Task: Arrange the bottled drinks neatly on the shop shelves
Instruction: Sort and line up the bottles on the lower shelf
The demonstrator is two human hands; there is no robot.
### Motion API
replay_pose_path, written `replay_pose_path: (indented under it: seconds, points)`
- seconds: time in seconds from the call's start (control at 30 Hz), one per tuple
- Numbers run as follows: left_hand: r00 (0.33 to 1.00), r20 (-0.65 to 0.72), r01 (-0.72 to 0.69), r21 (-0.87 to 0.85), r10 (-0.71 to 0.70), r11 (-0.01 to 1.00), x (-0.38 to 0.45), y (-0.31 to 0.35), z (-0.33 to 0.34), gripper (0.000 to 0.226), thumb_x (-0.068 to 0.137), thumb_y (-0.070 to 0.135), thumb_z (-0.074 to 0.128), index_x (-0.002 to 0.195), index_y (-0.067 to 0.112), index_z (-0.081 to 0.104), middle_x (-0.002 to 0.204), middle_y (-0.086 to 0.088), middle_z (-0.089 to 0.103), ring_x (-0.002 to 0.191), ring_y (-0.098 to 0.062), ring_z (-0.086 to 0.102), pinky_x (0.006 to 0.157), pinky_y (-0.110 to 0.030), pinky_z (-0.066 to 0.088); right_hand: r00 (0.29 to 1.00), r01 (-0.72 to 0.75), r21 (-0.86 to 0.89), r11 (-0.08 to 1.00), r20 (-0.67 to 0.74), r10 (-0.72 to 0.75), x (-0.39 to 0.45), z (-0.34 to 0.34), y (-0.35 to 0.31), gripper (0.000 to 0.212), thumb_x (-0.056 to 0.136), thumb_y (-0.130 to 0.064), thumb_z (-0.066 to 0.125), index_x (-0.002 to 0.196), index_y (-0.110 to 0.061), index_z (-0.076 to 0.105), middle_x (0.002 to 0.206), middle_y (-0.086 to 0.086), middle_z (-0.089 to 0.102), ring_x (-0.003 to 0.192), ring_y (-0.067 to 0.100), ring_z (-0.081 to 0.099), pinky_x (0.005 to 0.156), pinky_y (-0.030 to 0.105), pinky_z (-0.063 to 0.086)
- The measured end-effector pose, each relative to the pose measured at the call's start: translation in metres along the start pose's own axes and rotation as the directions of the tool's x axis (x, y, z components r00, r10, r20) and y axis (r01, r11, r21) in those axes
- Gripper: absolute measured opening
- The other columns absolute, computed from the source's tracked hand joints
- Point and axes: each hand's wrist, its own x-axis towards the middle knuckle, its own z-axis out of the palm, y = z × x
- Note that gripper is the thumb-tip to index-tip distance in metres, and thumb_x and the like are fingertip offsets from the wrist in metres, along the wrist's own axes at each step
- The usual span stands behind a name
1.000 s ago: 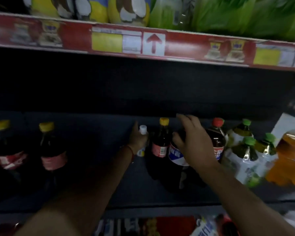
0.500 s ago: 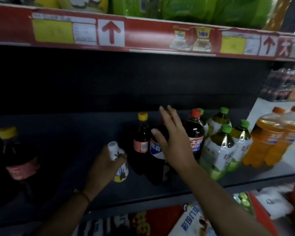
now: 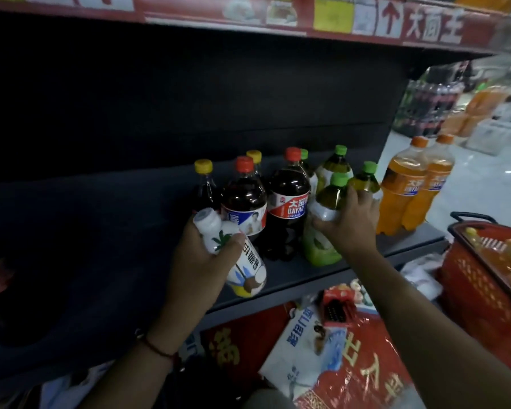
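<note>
Your left hand (image 3: 201, 261) has its grip curled round a white bottle (image 3: 233, 255) at centre frame, tilted, off the shelf (image 3: 292, 278). Your right hand (image 3: 348, 225) clasps a green-capped bottle (image 3: 328, 214) in the standing cluster. Judging by this, colas (image 3: 288, 199) stand grouped; the white bottle still needs placing.

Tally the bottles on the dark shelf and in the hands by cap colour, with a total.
Yellow caps: 2
Red caps: 2
Green caps: 4
Orange caps: 2
White cap, on the white bottle held by the left hand: 1
Total: 11
The right hand grips a green-capped bottle.
</note>
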Motion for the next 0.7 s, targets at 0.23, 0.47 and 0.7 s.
replay_pose_path:
  seconds: [0.23, 0.47, 0.7]
  points:
    - [0.954, -0.007, 0.300, -0.042, -0.301, 0.953, -0.017, 0.010, -0.009, 0.015, 0.090, 0.013, 0.068, 0.100, 0.022, 0.062, 0.090, 0.002, 0.072, 0.080, -0.005, 0.070, 0.065, -0.020, 0.051, 0.961, -0.188, 0.547, 0.816, 0.275, 0.037, -0.049, -0.043, -0.006, 0.083, 0.066, -0.025, 0.089, 0.133, -0.028, 0.039, 0.126, 0.000, 0.053, 0.115, 0.015, 0.055, 0.092, 0.034, 0.052]
    - [0.746, -0.001, 0.666, -0.007, -0.666, 0.746, -0.060, 0.139, -0.045, 0.026, 0.080, 0.038, 0.073, 0.100, 0.022, 0.065, 0.095, -0.004, 0.069, 0.096, -0.028, 0.066, 0.079, -0.038, 0.054, 0.715, -0.651, 0.494, 0.576, 0.653, 0.247, -0.113, -0.213, -0.082, 0.075, 0.060, -0.036, 0.086, 0.127, -0.025, 0.053, 0.107, -0.019, 0.066, 0.103, 0.001, 0.062, 0.083, 0.029, 0.054]
    - [0.685, 0.058, 0.728, -0.017, -0.726, 0.685, -0.056, 0.343, -0.088, 0.020, 0.094, 0.016, 0.066, 0.095, 0.033, 0.055, 0.094, 0.010, 0.068, 0.081, -0.004, 0.066, 0.077, -0.036, 0.055, 0.578, -0.751, 0.448, 0.485, 0.802, 0.153, -0.068, -0.418, -0.172, 0.079, 0.042, -0.025, 0.092, 0.114, -0.029, 0.059, 0.101, -0.008, 0.072, 0.093, 0.010, 0.069, 0.075, 0.031, 0.058]
